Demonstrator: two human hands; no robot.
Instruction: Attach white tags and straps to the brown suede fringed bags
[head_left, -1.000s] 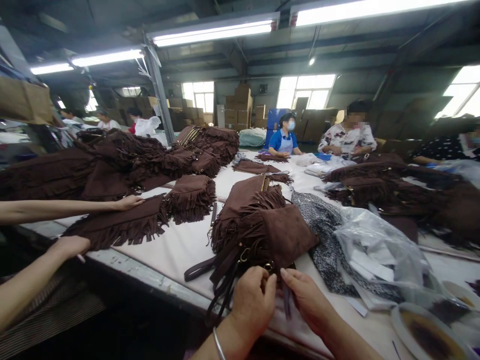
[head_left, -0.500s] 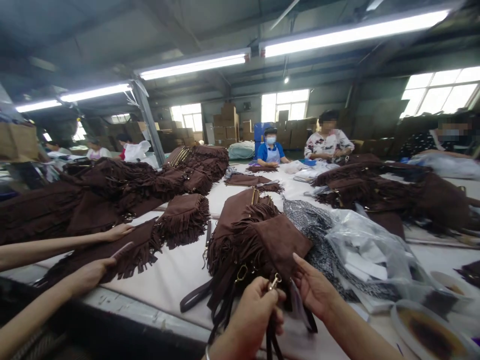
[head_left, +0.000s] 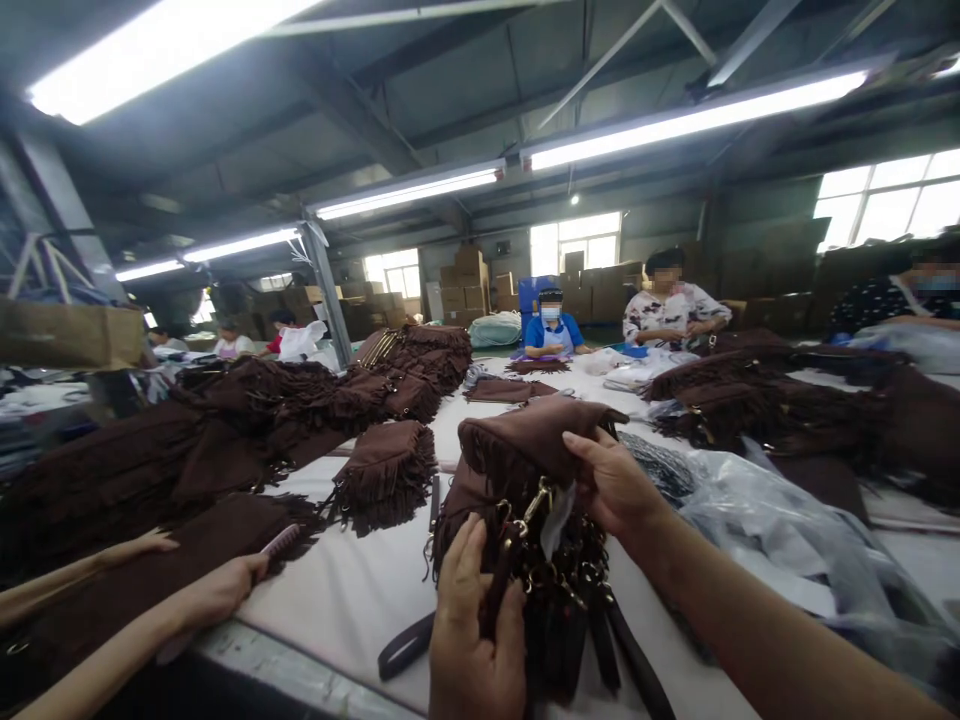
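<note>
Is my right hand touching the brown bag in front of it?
Touching. The head view shows it: the right hand has its thumb lying against the cloth of the brown bag.

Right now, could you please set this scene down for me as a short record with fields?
Left hand: at a dark strap; grip unclear
Right hand: holding a brown pouch, thumb on top
Clasp: gold-coloured, seen below the pouch
Co-worker's hand: at left, holding a comb
Plastic bag: clear, right of the pouch
Surface: pale table
</note>
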